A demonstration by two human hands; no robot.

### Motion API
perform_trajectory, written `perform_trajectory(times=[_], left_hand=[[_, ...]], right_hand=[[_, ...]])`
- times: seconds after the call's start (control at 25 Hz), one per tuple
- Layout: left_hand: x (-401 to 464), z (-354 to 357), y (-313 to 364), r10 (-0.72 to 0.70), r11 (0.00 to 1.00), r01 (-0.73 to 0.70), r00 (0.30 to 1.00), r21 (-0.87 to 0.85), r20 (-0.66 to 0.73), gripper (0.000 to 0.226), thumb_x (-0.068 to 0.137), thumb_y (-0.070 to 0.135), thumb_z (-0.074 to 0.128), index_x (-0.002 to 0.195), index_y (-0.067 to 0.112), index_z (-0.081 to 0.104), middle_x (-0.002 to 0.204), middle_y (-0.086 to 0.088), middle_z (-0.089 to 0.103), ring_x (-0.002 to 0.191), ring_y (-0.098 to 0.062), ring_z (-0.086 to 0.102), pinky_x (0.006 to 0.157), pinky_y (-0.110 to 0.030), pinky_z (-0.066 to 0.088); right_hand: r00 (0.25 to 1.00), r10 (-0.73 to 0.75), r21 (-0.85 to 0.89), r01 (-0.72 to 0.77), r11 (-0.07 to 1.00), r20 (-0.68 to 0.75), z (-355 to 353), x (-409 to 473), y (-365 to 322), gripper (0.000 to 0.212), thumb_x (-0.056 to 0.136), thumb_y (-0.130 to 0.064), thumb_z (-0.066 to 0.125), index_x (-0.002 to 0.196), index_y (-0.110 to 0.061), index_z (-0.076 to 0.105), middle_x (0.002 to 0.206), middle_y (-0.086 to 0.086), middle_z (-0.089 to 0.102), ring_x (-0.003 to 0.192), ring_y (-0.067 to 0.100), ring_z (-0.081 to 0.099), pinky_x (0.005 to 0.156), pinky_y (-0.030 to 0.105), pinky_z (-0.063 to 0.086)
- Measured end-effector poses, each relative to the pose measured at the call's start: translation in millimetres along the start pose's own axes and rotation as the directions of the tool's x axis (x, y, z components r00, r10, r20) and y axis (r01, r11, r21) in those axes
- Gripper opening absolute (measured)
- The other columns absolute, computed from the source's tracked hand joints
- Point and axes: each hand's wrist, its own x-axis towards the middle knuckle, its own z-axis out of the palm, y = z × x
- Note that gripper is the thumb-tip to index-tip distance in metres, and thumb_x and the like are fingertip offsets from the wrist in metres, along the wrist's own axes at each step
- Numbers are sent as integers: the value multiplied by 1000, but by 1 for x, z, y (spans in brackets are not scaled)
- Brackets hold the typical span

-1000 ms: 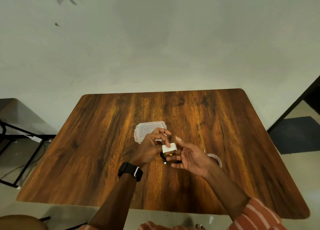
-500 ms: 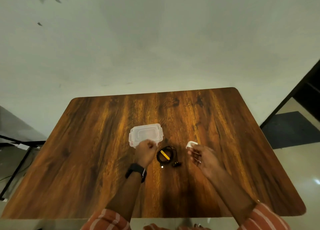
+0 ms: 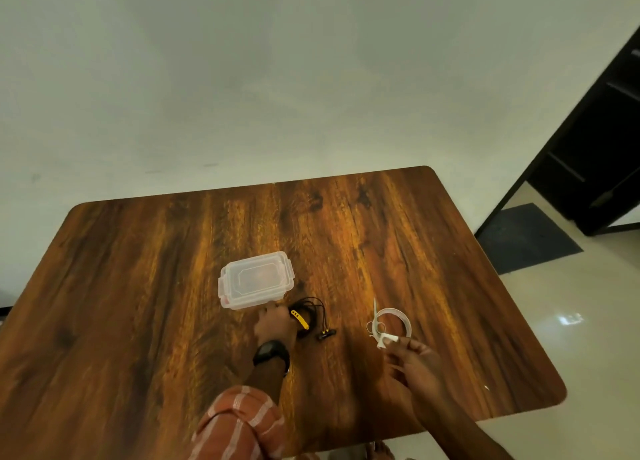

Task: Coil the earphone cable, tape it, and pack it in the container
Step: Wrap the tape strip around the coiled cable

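1. Plain pale wall behind; dark-grained brown wooden worktop (image 3: 138,303) carries everything.
2. Black coiled earphone cable with a yellow inline piece (image 3: 306,317) lies flat on the worktop, near centre, just right of the container's near corner. A second ago it was held up between both hands; half a second ago it was already set down. The coil looks loose, with no tape on it that I can see.
3. Left hand (image 3: 275,324), curled, fingers down at the coil's left edge and close to the container corner. Cannot tell if it is pinning the cable or only resting beside it.
4. Right hand (image 3: 412,359) has moved off to the right and pinches the loose white end of the clear tape roll (image 3: 391,322), thumb and fingertips closed on the tab, other fingers loosely spread.
5. Judgement: coiling done, taping step starting. A strip must be pulled and cut, then brought to the coil.
6. Clear rectangular plastic container with clip-on lid (image 3: 256,279) sits just behind the coil, lid on; it needs opening before packing.
7. Risk: the unheld coil may spring open.
8. Nothing lies between roll and coil. Dark doorway at far right.
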Motion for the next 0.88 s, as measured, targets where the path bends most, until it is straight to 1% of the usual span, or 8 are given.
perform_trajectory(times=[0.08,0.24,0.36,0.44,0.52,0.64,0.72,0.88], left_hand=[[5,0,-1,6,1000,-6,1000,-6,6,26,88,27,59,111,14,60,116,-7,56,106,-27,54,85,-42,55],[7,-3,-8,-89,953,80,996,-292,-16,21,82,30,67,97,16,62,97,-5,66,88,-23,62,78,-40,58],[3,-25,-11,-11,868,75,991,-490,131,9,82,25,66,77,17,67,80,-3,69,77,-20,64,77,-40,58],[-1,-45,-13,69,794,107,963,-599,262,15,79,14,66,64,13,70,72,-5,70,76,-23,65,77,-42,55],[-11,-67,-15,171,751,64,943,-658,287,16,82,9,67,68,12,73,72,-4,70,72,-20,65,73,-37,54],[-36,-94,-9,277,688,-9,928,-725,251,14,93,9,60,89,7,73,81,-5,72,75,-14,66,68,-21,51],[-53,-108,-1,260,637,-29,949,-771,179,15,95,7,57,94,9,72,83,-7,73,76,-13,68,68,-17,51],[-88,-128,22,187,643,-164,981,-748,-54,17,94,8,58,92,17,72,77,2,74,68,-3,68,66,-14,50]], right_hand=[[1000,1,8,-1,1000,5,-2,-2,2,13,85,-8,69,97,-2,72,91,19,75,80,28,65,69,37,50],[997,75,64,-75,995,1,1,-1,6,10,86,-8,69,94,-4,72,94,18,76,89,29,69,78,41,51],[995,101,135,-102,986,18,8,-3,4,12,86,-7,68,97,-6,71,97,13,77,94,27,70,79,39,51],[991,126,192,-134,972,55,17,-5,0,18,86,-6,67,104,-3,69,103,15,75,98,27,69,83,39,52],[981,158,240,-182,954,114,33,-10,-6,22,85,-3,68,106,-2,67,102,17,75,96,28,69,84,39,52],[973,158,252,-197,948,166,64,-21,-17,22,82,-1,71,103,-1,66,95,19,76,86,26,72,68,32,57],[976,153,256,-190,948,157,86,-29,-23,16,82,0,71,97,-2,66,92,19,76,77,24,73,59,27,57],[975,173,301,-208,931,139,115,-44,-35,16,83,1,69,98,1,67,91,20,75,73,24,71,65,31,57]])
